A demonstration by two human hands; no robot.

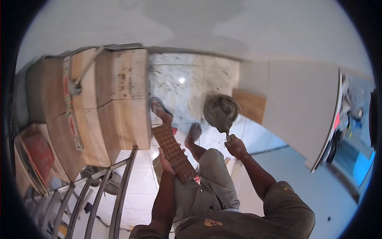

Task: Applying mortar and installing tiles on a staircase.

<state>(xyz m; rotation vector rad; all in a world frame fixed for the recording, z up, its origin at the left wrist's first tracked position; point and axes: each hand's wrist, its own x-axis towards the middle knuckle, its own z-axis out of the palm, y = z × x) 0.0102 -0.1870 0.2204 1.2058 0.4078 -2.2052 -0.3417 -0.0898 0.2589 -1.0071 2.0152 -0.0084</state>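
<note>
Tile [174, 151], long, narrow and brown with a grid pattern on its visible face, rests tilted in front of the person's knees, gripped at its lower edge by the left hand [166, 162]. Right hand [235, 146] is closed around the handle of a trowel [219, 118], whose blade sits in a round pan [221, 107] of grey mortar on the floor [179, 85]. Judged from this, the tile face shows no mortar yet; spreading and setting remain. Wood-look steps [119, 107] of the staircase to the left appear already clad. A metal railing [95, 191] runs below them. Feet in sandals stand beside the pan.
</note>
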